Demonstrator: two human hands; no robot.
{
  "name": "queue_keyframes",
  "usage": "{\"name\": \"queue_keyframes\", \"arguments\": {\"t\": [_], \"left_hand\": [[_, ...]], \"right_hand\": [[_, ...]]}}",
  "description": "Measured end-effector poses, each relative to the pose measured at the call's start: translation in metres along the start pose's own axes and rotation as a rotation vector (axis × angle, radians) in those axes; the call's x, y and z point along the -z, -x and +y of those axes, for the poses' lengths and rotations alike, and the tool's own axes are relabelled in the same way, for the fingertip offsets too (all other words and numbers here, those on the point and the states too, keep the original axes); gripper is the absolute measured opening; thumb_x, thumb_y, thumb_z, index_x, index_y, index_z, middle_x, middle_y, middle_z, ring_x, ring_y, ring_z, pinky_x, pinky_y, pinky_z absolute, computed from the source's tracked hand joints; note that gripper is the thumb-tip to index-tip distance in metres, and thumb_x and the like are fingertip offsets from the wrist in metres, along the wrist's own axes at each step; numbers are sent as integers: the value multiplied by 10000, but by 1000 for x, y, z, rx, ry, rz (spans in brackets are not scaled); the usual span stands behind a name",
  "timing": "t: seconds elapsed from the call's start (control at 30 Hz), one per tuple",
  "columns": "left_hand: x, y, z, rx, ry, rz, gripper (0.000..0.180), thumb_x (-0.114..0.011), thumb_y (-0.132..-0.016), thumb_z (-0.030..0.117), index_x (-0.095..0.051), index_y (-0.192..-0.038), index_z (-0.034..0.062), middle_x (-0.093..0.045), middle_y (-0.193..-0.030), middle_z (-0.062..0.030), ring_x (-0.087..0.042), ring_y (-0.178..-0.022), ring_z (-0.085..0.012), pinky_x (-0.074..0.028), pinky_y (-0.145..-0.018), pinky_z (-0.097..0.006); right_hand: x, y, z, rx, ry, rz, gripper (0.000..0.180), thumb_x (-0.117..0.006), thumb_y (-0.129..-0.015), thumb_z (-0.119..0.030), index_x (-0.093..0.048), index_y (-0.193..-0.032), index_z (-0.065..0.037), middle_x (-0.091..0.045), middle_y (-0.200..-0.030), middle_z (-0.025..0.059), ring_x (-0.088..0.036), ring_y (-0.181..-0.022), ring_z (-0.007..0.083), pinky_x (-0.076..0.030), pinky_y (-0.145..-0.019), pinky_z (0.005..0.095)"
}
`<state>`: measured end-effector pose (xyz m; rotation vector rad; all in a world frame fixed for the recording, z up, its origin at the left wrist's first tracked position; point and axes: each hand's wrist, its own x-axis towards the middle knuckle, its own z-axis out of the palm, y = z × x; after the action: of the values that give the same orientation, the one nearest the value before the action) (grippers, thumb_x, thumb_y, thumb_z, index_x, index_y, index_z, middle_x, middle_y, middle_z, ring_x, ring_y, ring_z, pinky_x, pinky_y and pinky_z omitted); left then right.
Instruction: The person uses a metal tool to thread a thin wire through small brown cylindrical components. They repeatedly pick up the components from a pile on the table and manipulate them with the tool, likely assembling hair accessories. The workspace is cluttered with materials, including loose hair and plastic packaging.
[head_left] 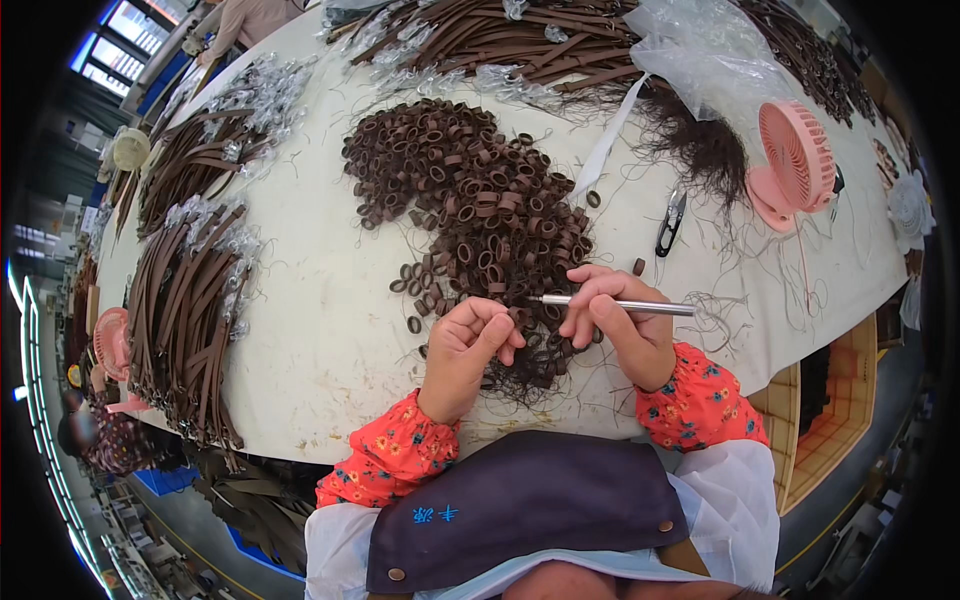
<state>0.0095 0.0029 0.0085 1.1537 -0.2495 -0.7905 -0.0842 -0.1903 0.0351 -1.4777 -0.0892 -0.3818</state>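
Hovering near the near edge of the bench, the right hand has its grip clamped on a slim silver tool, tip toward the left hand, whose grip is pinched together, contents impossible to tell! Brown loops pile from mid-bench toward that edge; black snips lie nearer the right edge.

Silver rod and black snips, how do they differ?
The silver rod is in the right hand; the black snips lie on the table. The rod looks longer than the snips. The rod runs across the picture; the snips run mostly up it. Both are slim.
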Motion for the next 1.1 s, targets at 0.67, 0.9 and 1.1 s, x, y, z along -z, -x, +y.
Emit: {"name": "queue_keyframes", "arguments": {"t": [0.67, 0.9, 1.1], "left_hand": [[1, 0, 1, 12, 41, -14, 92, -588, -954, 114, -570, -1007, 42, -629, -778, -56, -542, -634, -82, -435, -585, -207], [-5, 7, -2, -367, -531, -47, 107, -638, -889, 17, -643, -995, 10, -659, -839, -69, -621, -741, -139, -487, -665, -247], [-6, 4, 2, -565, -738, -83, 153, -652, -839, -44, -665, -971, 32, -661, -856, -94, -634, -743, -191, -491, -668, -273]], "right_hand": [[6, 1, 6, 41, 102, -89, 142, -526, -961, -122, -613, -976, -11, -642, -741, 33, -636, -688, 115, -442, -928, 360], [-8, -3, 6, -76, 267, -98, 251, -704, -856, -95, -603, -1079, -42, -679, -944, 72, -667, -842, 139, -529, -747, 275], [-6, -3, 9, -82, 240, -134, 292, -729, -832, -95, -598, -1087, -42, -676, -939, 63, -663, -840, 123, -526, -737, 263]]}}
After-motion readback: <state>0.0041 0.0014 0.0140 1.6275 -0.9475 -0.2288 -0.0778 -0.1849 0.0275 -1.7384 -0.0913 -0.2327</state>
